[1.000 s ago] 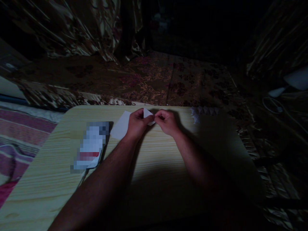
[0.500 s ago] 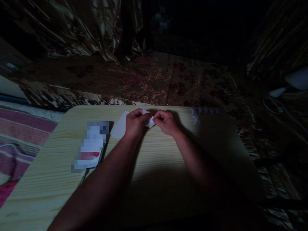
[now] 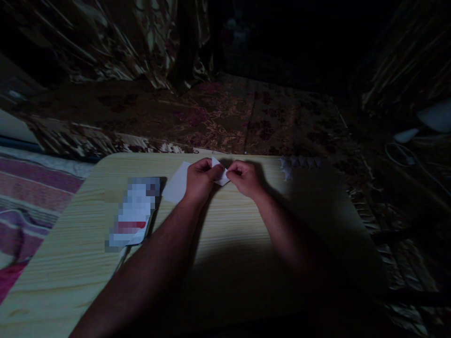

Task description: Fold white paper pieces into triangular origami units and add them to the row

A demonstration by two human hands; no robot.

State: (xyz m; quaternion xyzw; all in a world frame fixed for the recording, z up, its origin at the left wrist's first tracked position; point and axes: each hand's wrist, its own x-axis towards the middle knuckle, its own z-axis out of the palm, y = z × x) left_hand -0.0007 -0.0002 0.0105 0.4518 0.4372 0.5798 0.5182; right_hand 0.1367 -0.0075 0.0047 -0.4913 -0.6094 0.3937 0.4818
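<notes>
Near the far edge of the wooden table (image 3: 225, 225), a small folded piece of white paper (image 3: 222, 177) is held between both hands. My left hand (image 3: 201, 180) is closed on its left side, thumb on top. The fingertips of my right hand (image 3: 244, 177) pinch its right corner. Beside my left hand, partly behind it, lie flat white sheets of paper (image 3: 175, 184). To the right, several small folded white paper shapes (image 3: 302, 162) sit in a row along the far edge, with one nearer me.
A phone (image 3: 136, 213) with a blurred-out screen and a cable lies at the left. Striped bedding (image 3: 31, 197) is beside the table. Patterned cloth (image 3: 211, 112) hangs behind it, and a white cord (image 3: 400, 152) lies at the dark right side.
Both hands and the folded paper have shifted very slightly to the right. My grip on the paper looks the same.
</notes>
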